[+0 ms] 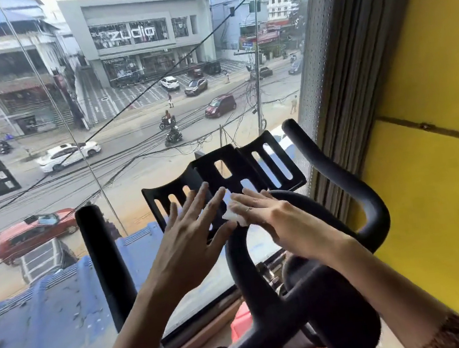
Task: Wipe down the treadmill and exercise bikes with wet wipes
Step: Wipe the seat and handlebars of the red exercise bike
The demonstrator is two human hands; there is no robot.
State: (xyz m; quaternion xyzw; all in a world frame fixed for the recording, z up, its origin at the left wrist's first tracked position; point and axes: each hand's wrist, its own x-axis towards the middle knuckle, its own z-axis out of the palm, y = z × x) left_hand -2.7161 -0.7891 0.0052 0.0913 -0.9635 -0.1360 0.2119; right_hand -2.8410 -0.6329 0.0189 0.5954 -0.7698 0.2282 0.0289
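The exercise bike's black handlebars (111, 267) fill the lower middle of the view, with a slotted black tablet holder (267, 159) mounted above them. My left hand (192, 232) lies flat with fingers spread against the lower left part of the holder. My right hand (275, 217) presses a crumpled white wet wipe (232, 216) onto the holder's lower middle, where it meets the inner handlebar loop. Most of the wipe is hidden under my right fingers. The two hands nearly touch.
A large glass window (94, 104) stands right behind the bike, looking onto a street. A dark curtain (353, 53) hangs at the right, next to a yellow wall (439, 144). Part of the bike's red frame (244, 328) shows below the handlebars.
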